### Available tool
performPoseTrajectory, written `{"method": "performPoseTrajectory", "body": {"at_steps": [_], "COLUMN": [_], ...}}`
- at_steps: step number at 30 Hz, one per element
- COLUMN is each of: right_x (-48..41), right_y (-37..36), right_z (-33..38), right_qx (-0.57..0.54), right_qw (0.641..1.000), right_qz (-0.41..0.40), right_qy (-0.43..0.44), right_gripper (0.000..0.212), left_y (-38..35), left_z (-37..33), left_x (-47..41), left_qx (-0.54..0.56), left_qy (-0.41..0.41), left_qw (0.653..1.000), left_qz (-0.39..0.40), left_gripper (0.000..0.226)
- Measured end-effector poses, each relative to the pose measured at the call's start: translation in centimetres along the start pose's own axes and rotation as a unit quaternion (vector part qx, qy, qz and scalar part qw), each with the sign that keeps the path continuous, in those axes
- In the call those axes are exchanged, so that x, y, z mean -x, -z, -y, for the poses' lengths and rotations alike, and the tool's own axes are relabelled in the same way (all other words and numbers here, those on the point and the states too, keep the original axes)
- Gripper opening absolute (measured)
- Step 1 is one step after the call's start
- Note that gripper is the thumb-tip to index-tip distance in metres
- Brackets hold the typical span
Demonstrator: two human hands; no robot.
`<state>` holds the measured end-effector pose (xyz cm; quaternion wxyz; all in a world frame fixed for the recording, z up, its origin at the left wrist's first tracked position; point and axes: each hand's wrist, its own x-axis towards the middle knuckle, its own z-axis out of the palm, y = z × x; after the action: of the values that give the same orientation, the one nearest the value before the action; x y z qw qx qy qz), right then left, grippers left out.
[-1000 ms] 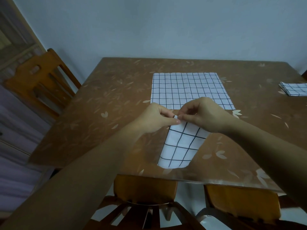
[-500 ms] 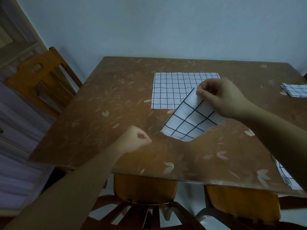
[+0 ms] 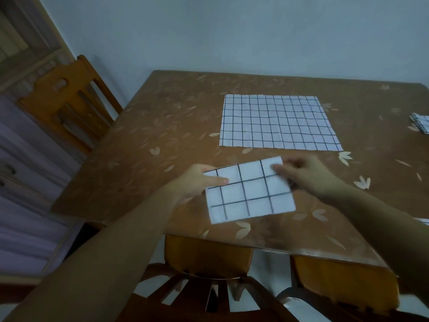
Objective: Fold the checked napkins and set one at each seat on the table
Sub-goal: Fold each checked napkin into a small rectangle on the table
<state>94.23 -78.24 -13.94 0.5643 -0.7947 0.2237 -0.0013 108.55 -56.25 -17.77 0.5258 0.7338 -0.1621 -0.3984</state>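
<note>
A small folded checked napkin sits near the front edge of the brown table, slightly tilted. My left hand grips its left edge, thumb on top. My right hand pinches its upper right corner. Beyond them a larger checked napkin lies flat and unfolded in the table's middle. Another folded checked napkin rests at the right edge of the view.
A wooden chair stands at the table's left side. Two chairs are tucked under the front edge. A pale wall runs behind the table. A strip of checked cloth shows at the far right.
My right hand brought the folded napkin back down toward the front edge. My left hand, which was a closed fist, has taken hold of the napkin's left side.
</note>
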Motion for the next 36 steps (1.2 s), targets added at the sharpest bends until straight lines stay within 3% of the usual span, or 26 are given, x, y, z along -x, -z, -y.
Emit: {"method": "performPoseTrajectory", "body": {"at_steps": [3,5,7,9,11,15,20,24,36], "right_x": [-0.4,-1.3,-2.7,-3.9,-5.0,-6.6,-8.2,-8.2,-8.8], "right_y": [-2.8,-4.6,-6.2,-7.7,-9.0,-10.8,-12.2,-12.9,-12.8], "right_z": [-3.0,-4.5,-5.7,-6.8,-7.7,-8.5,-9.3,-9.5,-10.5], "right_qx": [-0.019,-0.039,-0.062,-0.069,-0.056,-0.049,0.064,0.090,0.149], "right_qw": [0.990,0.987,0.985,0.981,0.980,0.980,0.985,0.983,0.981], "right_qz": [0.105,0.085,0.059,0.042,0.019,-0.027,-0.092,-0.108,-0.085], "right_qy": [-0.094,-0.129,-0.150,-0.177,-0.191,-0.193,-0.133,-0.121,-0.096], "right_gripper": [0.006,0.005,0.008,0.013,0.013,0.012,0.033,0.043,0.036], "left_y": [0.8,1.8,3.0,3.9,4.8,5.5,5.3,5.4,5.4], "left_z": [2.1,3.5,5.2,7.0,8.4,9.5,10.5,11.4,11.9], "left_x": [-0.2,-0.4,-0.8,-1.0,-1.4,-2.3,-3.7,-4.7,-5.2], "left_qx": [0.066,0.099,0.120,0.084,0.052,0.043,-0.144,-0.199,-0.306], "left_qy": [0.032,0.066,0.112,0.162,0.180,0.110,0.032,0.029,0.006], "left_qw": [0.995,0.989,0.985,0.983,0.982,0.989,0.982,0.971,0.946], "left_qz": [-0.072,-0.091,-0.055,-0.026,-0.030,-0.093,-0.118,-0.132,-0.103], "left_gripper": [0.017,0.032,0.052,0.079,0.091,0.074,0.070,0.077,0.074]}}
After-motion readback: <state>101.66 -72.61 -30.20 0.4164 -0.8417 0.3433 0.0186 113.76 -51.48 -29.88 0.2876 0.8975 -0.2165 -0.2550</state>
